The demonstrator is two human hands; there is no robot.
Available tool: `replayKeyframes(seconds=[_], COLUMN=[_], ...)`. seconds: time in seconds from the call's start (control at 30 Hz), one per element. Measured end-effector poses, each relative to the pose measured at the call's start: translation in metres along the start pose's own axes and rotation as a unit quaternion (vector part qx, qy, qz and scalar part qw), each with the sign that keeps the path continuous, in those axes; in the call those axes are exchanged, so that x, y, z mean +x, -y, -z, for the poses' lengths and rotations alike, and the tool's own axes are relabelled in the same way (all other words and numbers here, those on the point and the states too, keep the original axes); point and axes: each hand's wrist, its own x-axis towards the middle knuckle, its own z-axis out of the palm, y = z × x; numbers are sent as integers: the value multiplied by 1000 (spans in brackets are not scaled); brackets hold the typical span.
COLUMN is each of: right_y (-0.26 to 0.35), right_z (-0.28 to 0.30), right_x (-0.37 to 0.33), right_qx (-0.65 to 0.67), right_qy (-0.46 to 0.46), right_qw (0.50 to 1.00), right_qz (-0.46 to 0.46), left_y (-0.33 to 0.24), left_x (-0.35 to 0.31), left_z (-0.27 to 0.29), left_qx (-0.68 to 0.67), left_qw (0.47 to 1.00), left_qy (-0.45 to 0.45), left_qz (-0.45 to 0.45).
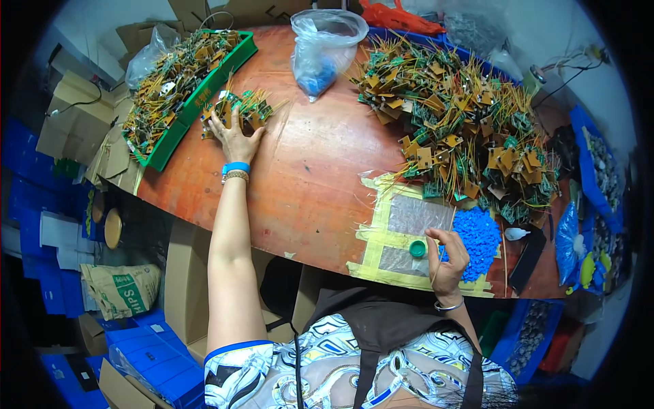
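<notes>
My left hand point(236, 141) reaches far out with spread fingers, resting on a small heap of circuit boards with wires point(253, 109) beside the green tray point(178, 133). My right hand point(449, 264) is at the near edge, with thumb and forefinger curled together; anything between the tips is too small to make out. Next to these fingertips is a small round green cap point(417, 249) on a taped plastic patch point(402, 213). A pile of small blue plastic pieces point(479, 238) lies just right of this hand, partly behind it.
A large heap of wired boards point(463, 129) covers the far right of the reddish table point(306, 163). A clear bag with blue pieces point(317, 71) stands at the back. A dark flat block point(528, 260) lies at the right edge. Cardboard boxes point(187, 273) stand below the table's front edge.
</notes>
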Motion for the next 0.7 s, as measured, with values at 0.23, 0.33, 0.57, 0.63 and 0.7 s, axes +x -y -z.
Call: replayKeyframes(seconds=[0.23, 0.33, 0.57, 0.63, 0.7], right_y=[0, 2, -1, -4, -6], right_z=[2, 5, 9, 19, 25], right_x=[2, 5, 15, 21, 34], right_qx=[-6, -11, -6, -18, -24], right_qy=[-4, -9, -5, -11, -12], right_qw=[1000, 1000, 999, 999, 999], right_qz=[-2, 1, 35, 32, 33], left_y=[33, 43, 59, 37, 0], left_x=[21, 28, 26, 21, 13], left_z=[-13, -21, -22, -22, -23], left_qx=[-10, -18, 15, 31, 71], left_qw=[999, 999, 996, 994, 989], left_qy=[-24, -30, -77, -100, -128], left_qz=[-22, -32, -44, -9, 13])
